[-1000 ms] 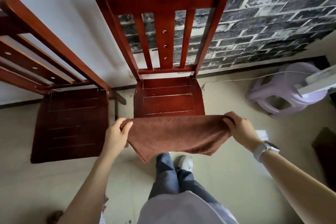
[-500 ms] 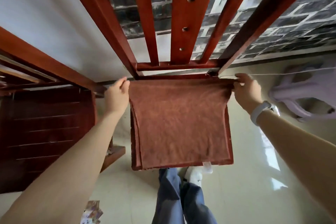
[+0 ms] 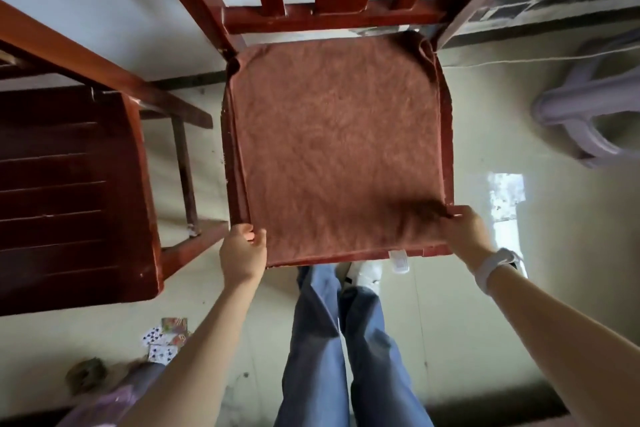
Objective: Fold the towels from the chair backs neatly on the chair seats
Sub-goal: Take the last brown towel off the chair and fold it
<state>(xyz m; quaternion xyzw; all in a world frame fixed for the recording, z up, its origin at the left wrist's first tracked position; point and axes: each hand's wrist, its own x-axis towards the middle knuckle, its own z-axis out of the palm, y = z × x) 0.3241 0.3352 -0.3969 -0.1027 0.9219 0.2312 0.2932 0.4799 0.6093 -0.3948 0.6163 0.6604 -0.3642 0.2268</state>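
A brown towel (image 3: 332, 135) lies spread flat over the seat of the red wooden chair (image 3: 329, 15) in front of me, covering it almost fully. Its far corners bunch against the back posts. My left hand (image 3: 242, 253) pinches the towel's near left corner at the seat's front edge. My right hand (image 3: 465, 234) grips the near right corner, where the cloth is wrinkled. A white label hangs from the towel's front edge.
A second red wooden chair (image 3: 69, 191) with a bare slatted seat stands close on the left. A pale purple plastic stool (image 3: 588, 107) sits on the floor to the right. Playing cards (image 3: 166, 340) lie on the floor near my legs.
My hands left the towel's far edge at the seat back and came to its near corners at the front. The towel now lies spread over the whole seat.
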